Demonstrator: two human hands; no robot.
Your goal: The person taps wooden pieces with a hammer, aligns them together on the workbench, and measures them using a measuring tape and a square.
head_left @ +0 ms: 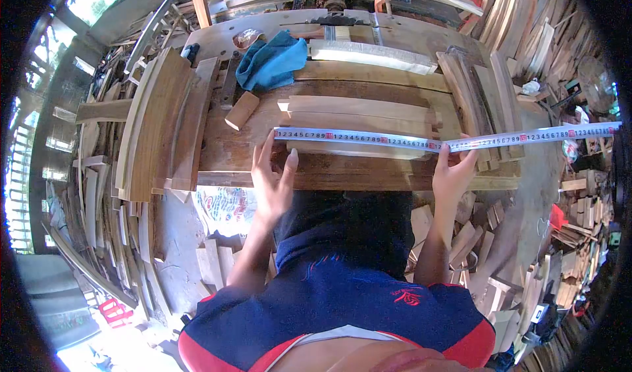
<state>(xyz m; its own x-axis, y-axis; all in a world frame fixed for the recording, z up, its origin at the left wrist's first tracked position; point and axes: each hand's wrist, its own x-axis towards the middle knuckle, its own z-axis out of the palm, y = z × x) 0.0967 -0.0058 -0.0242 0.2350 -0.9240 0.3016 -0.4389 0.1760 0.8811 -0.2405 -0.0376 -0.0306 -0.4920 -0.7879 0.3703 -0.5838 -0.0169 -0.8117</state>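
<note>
A silver measuring tape (pixel 355 137) with black numbers and red tens marks stretches across pale wooden strips on the workbench. My left hand (pixel 271 184) is at its left end, the index finger touching the tip and the thumb against the edge of the front strip (pixel 368 149). Farther along, my right hand (pixel 453 171) grips the tape between thumb and fingers near the strip's right end. The tape bends there and runs on past the bench to the right. Behind it lies another pale strip (pixel 355 105).
A blue cloth (pixel 273 59) and a small wooden block (pixel 242 111) lie at the left of the workbench (pixel 227 155). A saw blade (pixel 329 20) shows at the back. Boards (pixel 155 122) are stacked at left, with more (pixel 464 102) at right. Offcuts (pixel 464 240) litter the floor.
</note>
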